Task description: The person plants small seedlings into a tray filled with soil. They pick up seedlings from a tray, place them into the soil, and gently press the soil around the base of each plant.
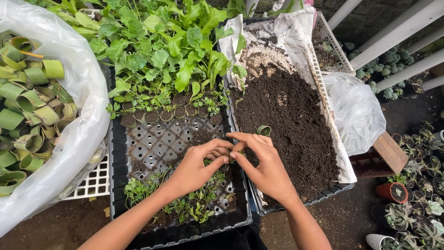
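Note:
My left hand (196, 166) and my right hand (261, 166) meet fingertip to fingertip over the right edge of a black perforated seedling tray (157, 143). Between the pinched fingers sits something small and green, mostly hidden, so I cannot tell what it is. Loose pulled seedlings (185, 203) lie in the near end of the tray, under my left wrist. Small leaf cups filled with soil and seedlings (171, 111) stand in rows at the tray's far end. One empty green leaf ring (263, 130) rests on dark soil (291, 125) just beyond my right fingers.
A clear plastic bag (78, 120) of several rolled green leaf rings lies at the left on a white grid tray (92, 185). The soil lies on a white sack (277, 37) in a tray. Potted succulents (416, 185) and a terracotta pot (392, 190) stand at the right, near white railings (397, 32).

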